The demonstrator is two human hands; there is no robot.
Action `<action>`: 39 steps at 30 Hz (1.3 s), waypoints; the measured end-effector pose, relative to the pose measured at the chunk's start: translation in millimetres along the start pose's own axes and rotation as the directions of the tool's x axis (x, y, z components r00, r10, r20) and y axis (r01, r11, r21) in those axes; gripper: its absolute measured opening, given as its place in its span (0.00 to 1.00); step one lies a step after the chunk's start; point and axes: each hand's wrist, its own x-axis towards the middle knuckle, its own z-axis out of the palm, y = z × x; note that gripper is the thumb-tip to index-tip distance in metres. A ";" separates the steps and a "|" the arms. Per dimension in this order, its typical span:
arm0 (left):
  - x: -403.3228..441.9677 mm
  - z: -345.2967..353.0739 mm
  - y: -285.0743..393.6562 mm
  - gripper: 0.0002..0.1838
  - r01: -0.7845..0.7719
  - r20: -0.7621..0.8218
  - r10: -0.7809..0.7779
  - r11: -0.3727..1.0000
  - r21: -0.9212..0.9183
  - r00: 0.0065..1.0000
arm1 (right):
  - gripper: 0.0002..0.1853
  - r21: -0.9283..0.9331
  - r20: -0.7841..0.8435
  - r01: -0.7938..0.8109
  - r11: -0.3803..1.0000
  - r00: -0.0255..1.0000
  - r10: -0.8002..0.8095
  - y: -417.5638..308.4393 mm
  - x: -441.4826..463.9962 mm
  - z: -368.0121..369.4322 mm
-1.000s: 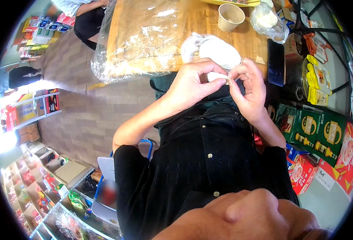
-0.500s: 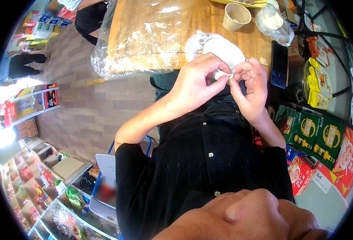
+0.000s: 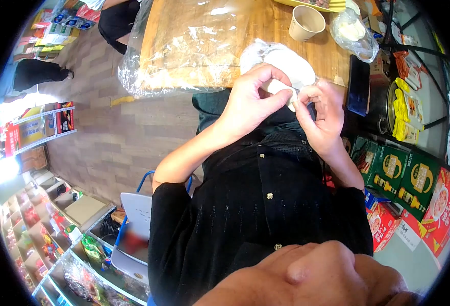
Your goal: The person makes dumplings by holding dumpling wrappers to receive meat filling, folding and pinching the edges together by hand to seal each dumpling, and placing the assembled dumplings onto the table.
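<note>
Between my two hands is a small white dough piece (image 3: 275,87), folded and soft-looking. My left hand (image 3: 255,99) has it between thumb and fingers. The fingertips of my right hand (image 3: 321,109) pinch its right end. Just beyond them, at the table's near edge, lies a white oval mass (image 3: 294,66) beside crumpled clear plastic (image 3: 255,53). What is inside the dough piece, if anything, is hidden by my fingers.
The wooden table (image 3: 194,30) has clear plastic film over its left part. Farther right are a paper cup (image 3: 306,23), a yellow tray (image 3: 332,6), a plastic bag (image 3: 355,35) with something white and a black phone (image 3: 358,84). Two people are partly visible at left.
Both hands have shifted slightly right in view, and more of the white piece shows between them. The table items also sit farther right. A person's legs at far left have moved.
</note>
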 end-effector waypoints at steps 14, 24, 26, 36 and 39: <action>-3.1 -3.7 8.4 0.08 -0.395 0.055 0.407 0.831 0.393 0.912 | 0.37 0.027 -0.081 0.029 0.999 0.996 -0.026 0.1 6.4 8.0; -5.8 -0.2 -9.2 0.06 -0.052 -0.042 0.049 0.994 -0.092 0.998 | 0.29 -0.080 -0.009 0.046 0.996 0.999 -0.047 -3.7 2.7 5.0; -6.8 -1.0 -1.0 0.06 -0.143 -0.068 0.146 0.988 0.050 0.987 | 0.28 -0.085 0.023 0.009 0.996 1.000 -0.007 -4.6 2.4 6.2; -11.6 -11.2 5.5 0.04 -0.330 0.029 0.331 0.922 0.204 0.943 | 0.35 -0.040 -0.058 0.005 0.999 0.998 -0.007 -6.5 10.1 19.7; -16.6 -11.3 -1.5 0.05 -0.105 -0.038 0.100 0.977 -0.183 0.994 | 0.35 -0.058 -0.034 0.069 0.996 0.997 -0.071 -4.7 11.9 18.4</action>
